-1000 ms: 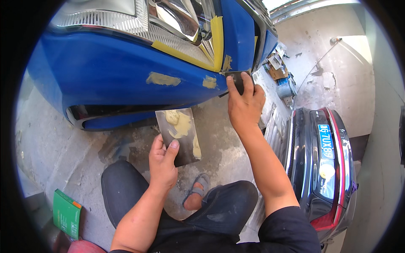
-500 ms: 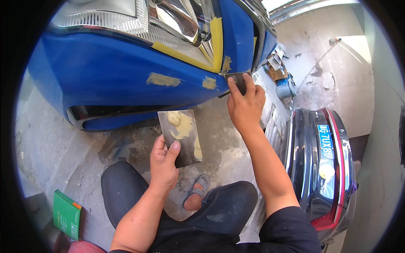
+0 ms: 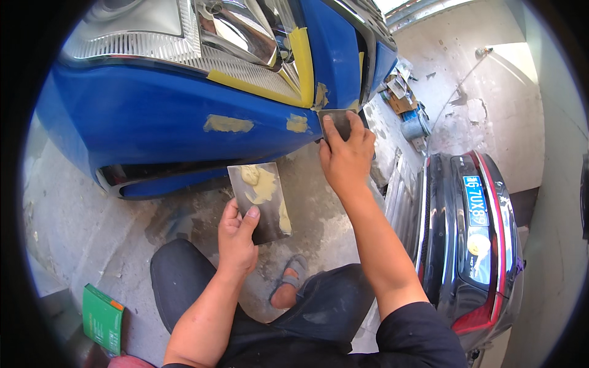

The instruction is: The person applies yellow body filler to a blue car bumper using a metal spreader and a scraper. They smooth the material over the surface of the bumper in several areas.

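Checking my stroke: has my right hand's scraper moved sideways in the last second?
No, not noticeably: the scraper keeps about the same gap right of the small beige patch on the blue bumper.

Bare hands: two, left hand (image 3: 238, 238) at 7 o'clock from mid-view, right hand (image 3: 345, 158) at 2
Flat plates: two, paste-smeared plate (image 3: 264, 211) at 8, dark plate (image 3: 342, 122) at 1
Tan patches (image 3: 228, 124): three, between 10 and 1
Yellow tape strips (image 3: 256, 89) along the headlight (image 3: 211, 37): two, 11 to 12
Green box (image 3: 103, 319): one, at 8
Dark car (image 3: 442, 245): one, at 4
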A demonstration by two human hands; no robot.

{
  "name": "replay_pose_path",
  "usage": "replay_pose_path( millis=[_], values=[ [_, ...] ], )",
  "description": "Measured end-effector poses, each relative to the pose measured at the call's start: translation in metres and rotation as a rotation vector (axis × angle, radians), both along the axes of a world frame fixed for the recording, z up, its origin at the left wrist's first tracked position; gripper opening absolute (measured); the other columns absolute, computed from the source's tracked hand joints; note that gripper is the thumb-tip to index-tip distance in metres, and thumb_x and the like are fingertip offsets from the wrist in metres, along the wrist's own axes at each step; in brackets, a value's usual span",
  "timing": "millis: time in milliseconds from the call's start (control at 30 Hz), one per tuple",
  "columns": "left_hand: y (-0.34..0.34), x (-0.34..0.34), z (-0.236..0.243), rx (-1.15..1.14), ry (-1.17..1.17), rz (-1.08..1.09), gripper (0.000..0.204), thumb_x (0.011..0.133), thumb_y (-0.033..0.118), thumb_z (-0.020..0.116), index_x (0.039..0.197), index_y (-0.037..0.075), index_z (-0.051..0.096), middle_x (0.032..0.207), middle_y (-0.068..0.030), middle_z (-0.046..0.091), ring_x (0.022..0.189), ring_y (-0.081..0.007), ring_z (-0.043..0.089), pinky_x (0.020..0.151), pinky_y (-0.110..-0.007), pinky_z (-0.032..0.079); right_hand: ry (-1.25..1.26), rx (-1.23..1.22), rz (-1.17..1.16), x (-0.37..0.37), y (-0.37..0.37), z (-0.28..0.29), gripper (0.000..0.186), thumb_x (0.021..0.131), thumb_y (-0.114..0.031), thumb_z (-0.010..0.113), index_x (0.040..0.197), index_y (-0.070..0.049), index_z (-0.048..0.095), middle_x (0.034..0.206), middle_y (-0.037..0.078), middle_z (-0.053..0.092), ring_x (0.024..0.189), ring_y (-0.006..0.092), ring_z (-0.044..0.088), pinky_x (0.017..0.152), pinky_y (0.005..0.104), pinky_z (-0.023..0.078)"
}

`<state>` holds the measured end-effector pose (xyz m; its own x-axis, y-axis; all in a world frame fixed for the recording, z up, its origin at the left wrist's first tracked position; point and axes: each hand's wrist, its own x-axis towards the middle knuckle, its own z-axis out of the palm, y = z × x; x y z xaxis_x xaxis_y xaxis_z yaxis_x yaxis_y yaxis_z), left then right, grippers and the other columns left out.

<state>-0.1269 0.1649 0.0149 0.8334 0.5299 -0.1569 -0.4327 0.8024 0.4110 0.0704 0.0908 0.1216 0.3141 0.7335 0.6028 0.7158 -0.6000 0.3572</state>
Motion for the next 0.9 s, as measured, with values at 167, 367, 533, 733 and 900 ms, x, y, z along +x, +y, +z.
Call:
replay_pose_path(
  millis=[167,367,533,733,900],
  values=[
    [0.001,0.002,-0.004,0.018,-0.007,0.002,0.029,0.094,0.009,0.058,0.122,0.002,0.051,0.115,-0.0069,0.063,0.105,-0.0124,0.058,0.096,-0.029,0.042,-0.087,0.082,0.101,-0.009,0.02,0.028,0.047,0.073,-0.015,0.072,0.119,-0.021,0.065,0.133,0.011,0.044,0.1,0.0362,0.046,0.084,0.0443,0.043],
    [0.002,0.005,-0.004,0.007,-0.012,-0.01,0.028,0.094,0.008,0.057,0.121,0.002,0.052,0.115,-0.0069,0.063,0.105,-0.0123,0.058,0.095,-0.028,0.042,-0.016,0.03,0.006,0.008,0.003,0.001,0.047,0.073,-0.016,0.072,0.119,-0.021,0.065,0.133,0.01,0.044,0.102,0.0364,0.046,0.083,0.0445,0.043],
    [0.005,0.0,-0.001,0.001,-0.008,-0.022,0.028,0.094,0.008,0.057,0.121,0.002,0.052,0.115,-0.0069,0.063,0.105,-0.0125,0.058,0.095,-0.028,0.042,0.074,0.071,-0.017,-0.005,-0.004,-0.001,0.046,0.073,-0.016,0.071,0.119,-0.018,0.066,0.132,0.013,0.045,0.106,0.0385,0.045,0.088,0.0465,0.043],
    [0.011,0.0,0.003,-0.021,-0.028,-0.018,0.03,0.094,0.007,0.058,0.123,0.002,0.05,0.117,-0.0078,0.062,0.107,-0.0143,0.057,0.097,-0.031,0.043,0.717,0.289,0.147,-0.039,-0.018,0.016,0.049,0.079,-0.021,0.072,0.125,-0.011,0.062,0.13,0.015,0.047,0.115,0.0348,0.049,0.094,0.0396,0.044],
    [0.009,0.005,0.012,-0.032,-0.06,0.078,0.031,0.094,0.007,0.058,0.123,0.003,0.05,0.12,-0.0077,0.06,0.11,-0.0161,0.056,0.099,-0.033,0.043,1.553,0.012,0.433,-0.084,-0.069,0.019,0.046,0.081,-0.022,0.072,0.125,-0.011,0.063,0.133,0.014,0.048,0.119,0.0296,0.052,0.096,0.0376,0.044]
  ],
)
